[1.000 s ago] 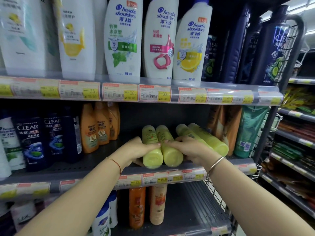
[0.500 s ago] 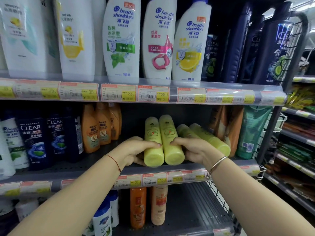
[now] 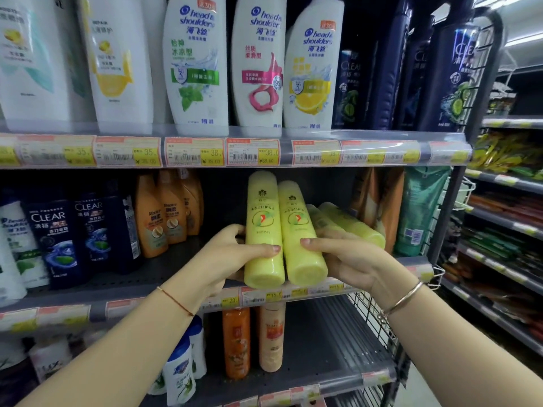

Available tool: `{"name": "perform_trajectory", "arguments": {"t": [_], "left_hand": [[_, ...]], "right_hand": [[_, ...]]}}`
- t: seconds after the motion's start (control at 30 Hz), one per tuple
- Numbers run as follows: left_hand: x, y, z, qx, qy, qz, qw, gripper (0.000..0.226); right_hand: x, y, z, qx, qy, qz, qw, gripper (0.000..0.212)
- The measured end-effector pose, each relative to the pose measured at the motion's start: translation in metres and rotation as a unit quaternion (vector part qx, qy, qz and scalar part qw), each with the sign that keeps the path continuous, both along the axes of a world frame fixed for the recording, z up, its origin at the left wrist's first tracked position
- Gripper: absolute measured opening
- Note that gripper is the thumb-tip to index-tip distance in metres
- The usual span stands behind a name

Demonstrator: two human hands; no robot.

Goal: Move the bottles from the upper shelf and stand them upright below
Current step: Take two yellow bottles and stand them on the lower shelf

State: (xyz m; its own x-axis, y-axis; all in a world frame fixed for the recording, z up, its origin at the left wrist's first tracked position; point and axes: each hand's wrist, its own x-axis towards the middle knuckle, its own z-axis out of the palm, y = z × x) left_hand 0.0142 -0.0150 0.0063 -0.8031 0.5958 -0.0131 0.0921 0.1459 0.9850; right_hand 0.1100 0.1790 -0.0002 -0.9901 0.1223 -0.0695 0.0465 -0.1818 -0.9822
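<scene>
Two yellow bottles [image 3: 282,230] sit pressed together between the hands — left hand [image 3: 232,257] wraps one, right hand [image 3: 343,257] the other, tilted above the shelf [image 3: 132,283].

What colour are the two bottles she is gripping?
Pale yellow-green; the two bottles show clearly in the head view, one in each hand.

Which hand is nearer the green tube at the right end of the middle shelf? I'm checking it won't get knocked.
Right. The right hand holds a yellow bottle left of the green tube; the left hand is farther left.
</scene>
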Motion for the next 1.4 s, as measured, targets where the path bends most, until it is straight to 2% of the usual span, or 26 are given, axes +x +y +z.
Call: {"name": "perform_trajectory", "arguments": {"t": [0.13, 0.37, 0.5, 0.67, 0.73, 0.83, 0.9, 1.13, 1.4], "left_hand": [[0.025, -0.010, -0.013, 0.017, 0.010, -0.037, 0.999, 0.065], [0.056, -0.022, -0.054, 0.016, 0.047, -0.095, 0.994, 0.076], [0.066, -0.029, -0.088, -0.006, 0.040, -0.143, 0.989, 0.085], [0.076, -0.033, -0.130, -0.038, 0.045, -0.197, 0.979, 0.083], [0.080, -0.033, -0.146, -0.032, 0.036, -0.213, 0.976, 0.084], [0.086, -0.032, -0.175, -0.040, -0.001, -0.232, 0.972, 0.091], [0.088, -0.028, -0.194, -0.060, 0.004, -0.234, 0.970, 0.094], [0.085, -0.001, -0.236, -0.092, -0.006, -0.213, 0.973, 0.085], [0.059, 0.068, -0.260, -0.053, 0.022, -0.128, 0.990, 0.085]], "right_hand": [[0.023, -0.009, -0.018, 0.009, 0.007, -0.018, 1.000, 0.048], [0.072, -0.021, -0.065, -0.018, 0.024, -0.061, 0.998, 0.075], [0.100, -0.029, -0.097, -0.008, -0.007, -0.072, 0.997, 0.087], [0.130, -0.043, -0.135, -0.012, -0.035, -0.102, 0.994, 0.104], [0.139, -0.047, -0.147, 0.002, -0.050, -0.113, 0.992, 0.098], [0.150, -0.053, -0.164, 0.005, -0.070, -0.121, 0.990, 0.075], [0.155, -0.056, -0.174, 0.007, -0.082, -0.116, 0.990, 0.067], [0.146, -0.030, -0.225, -0.016, -0.099, -0.128, 0.987, 0.073], [0.107, 0.043, -0.260, 0.010, -0.078, -0.145, 0.986, 0.075]]}}
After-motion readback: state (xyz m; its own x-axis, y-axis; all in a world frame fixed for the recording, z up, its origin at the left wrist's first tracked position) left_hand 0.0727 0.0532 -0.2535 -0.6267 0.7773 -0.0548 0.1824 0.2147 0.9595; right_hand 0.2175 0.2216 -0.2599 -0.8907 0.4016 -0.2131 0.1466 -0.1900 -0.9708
